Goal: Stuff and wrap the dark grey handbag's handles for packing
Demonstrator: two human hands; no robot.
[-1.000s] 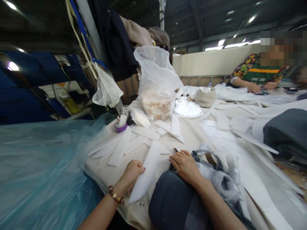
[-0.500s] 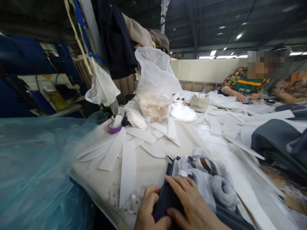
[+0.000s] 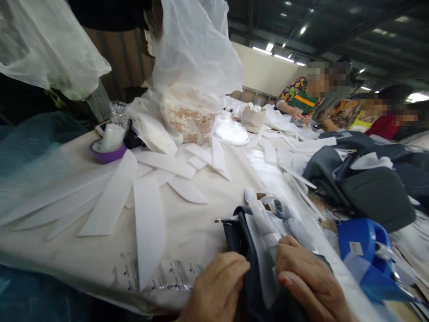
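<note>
A dark navy handbag (image 3: 250, 250) lies at the table's near edge, with white foam wrap (image 3: 263, 219) around its handles. A zip end with a metal tip sticks out from its far left corner. My left hand (image 3: 219, 286) is closed on the bag's left edge, its fingers bent together. Across from it, my right hand (image 3: 308, 279) grips the bag's right side beside the white wrapping, fingers curled. The lower part of the bag is hidden by my hands and the frame edge.
White curved strips (image 3: 149, 228) spread over the table (image 3: 187, 219) on the left. Behind them stand a purple bowl (image 3: 109, 154) and a large plastic bag (image 3: 197, 67). To the right are a blue container (image 3: 355, 243) and dark bags (image 3: 372, 192). Co-workers (image 3: 301, 100) sit at the far side.
The view has turned right and down, bringing the blue container into sight. My right hand has moved from the bag's left panel to its right side; the hands are farther apart.
</note>
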